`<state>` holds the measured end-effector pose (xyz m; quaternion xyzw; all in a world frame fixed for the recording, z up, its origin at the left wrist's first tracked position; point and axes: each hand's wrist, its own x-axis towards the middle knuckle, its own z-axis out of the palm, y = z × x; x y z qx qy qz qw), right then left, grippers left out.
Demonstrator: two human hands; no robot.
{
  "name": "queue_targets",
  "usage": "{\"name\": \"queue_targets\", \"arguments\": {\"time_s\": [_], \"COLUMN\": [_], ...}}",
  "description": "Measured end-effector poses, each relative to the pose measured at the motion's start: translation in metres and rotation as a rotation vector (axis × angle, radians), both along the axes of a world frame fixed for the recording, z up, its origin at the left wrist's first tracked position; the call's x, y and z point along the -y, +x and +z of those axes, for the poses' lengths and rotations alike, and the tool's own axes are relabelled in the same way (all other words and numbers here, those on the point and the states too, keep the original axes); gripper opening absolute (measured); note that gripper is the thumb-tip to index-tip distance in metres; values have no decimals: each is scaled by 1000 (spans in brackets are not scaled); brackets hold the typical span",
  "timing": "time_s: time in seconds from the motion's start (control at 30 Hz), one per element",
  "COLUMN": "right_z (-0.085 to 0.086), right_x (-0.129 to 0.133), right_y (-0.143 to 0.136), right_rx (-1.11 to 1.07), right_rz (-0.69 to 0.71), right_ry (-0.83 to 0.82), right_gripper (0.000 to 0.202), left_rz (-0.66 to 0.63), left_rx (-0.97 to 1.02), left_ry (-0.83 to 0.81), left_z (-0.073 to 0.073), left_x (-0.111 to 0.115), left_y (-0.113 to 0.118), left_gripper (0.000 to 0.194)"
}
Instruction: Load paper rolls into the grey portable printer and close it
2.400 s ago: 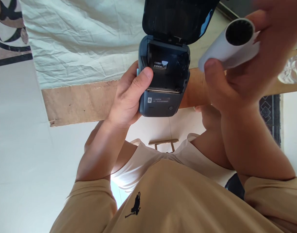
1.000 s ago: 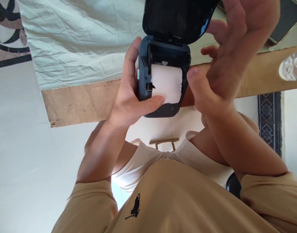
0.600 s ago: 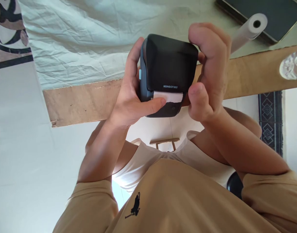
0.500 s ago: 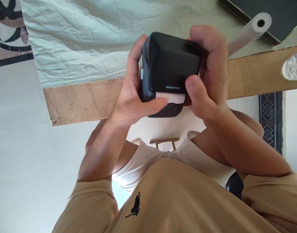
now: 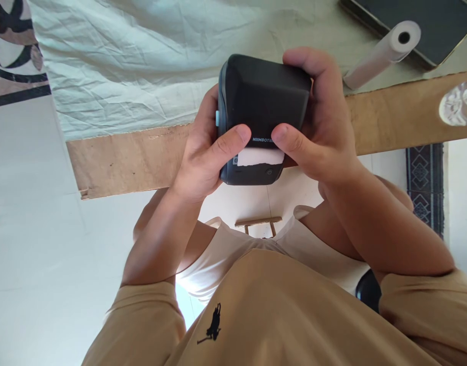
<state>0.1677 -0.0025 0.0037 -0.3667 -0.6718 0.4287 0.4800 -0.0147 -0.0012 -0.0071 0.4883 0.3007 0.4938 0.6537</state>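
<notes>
A black label printer (image 5: 266, 101) marked NIIMBOT is held up between both hands, over the table's front edge. A strip of white paper (image 5: 260, 157) with a torn edge sticks out of its slot. My left hand (image 5: 206, 145) wraps the printer's left side, thumb on the lid just above the paper. On the other side my right hand (image 5: 325, 117) grips it, its thumb beside the printed name and its index finger bent at the far top corner. The remaining fingers of both hands are hidden behind or under the printer.
A pale green cloth (image 5: 134, 61) covers the table, leaving a bare wooden edge (image 5: 134, 162) at the front. At the right lie a white paper roll (image 5: 382, 56), a dark flat tablet-like object (image 5: 435, 25) and a clear glass (image 5: 460, 104). A small wooden stool (image 5: 258, 222) shows below.
My left thumb has moved from the paper strip up onto the lid. My right thumb has shifted inward onto the lid's front, and the printer has moved slightly left.
</notes>
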Motion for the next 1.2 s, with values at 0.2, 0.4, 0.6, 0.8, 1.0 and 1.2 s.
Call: {"name": "queue_targets", "arguments": {"time_s": [0.2,0.4,0.6,0.8,1.0,1.2], "right_z": [0,2,-1,-2,1,0], "right_x": [0,0,-1,-1,-1,-1], "right_y": [0,-1,0,0,-1,-2], "right_rx": [-37,55,32,38,60,57], "right_rz": [9,-21,13,0,-14,-20], "right_ry": [-69,21,-19,-9,36,41], "right_gripper": [60,58,64,66,61,62], "left_rz": [-6,-12,-20,27,21,6], "left_rx": [7,-12,-13,20,19,24], "left_ry": [43,39,48,37,54,48], "left_z": [-5,-7,-10,-10,-13,-14], "left_x": [-3,-5,-6,-4,-6,-6], "left_y": [0,-1,-1,2,1,0], "left_gripper": [40,39,41,37,37,38]}}
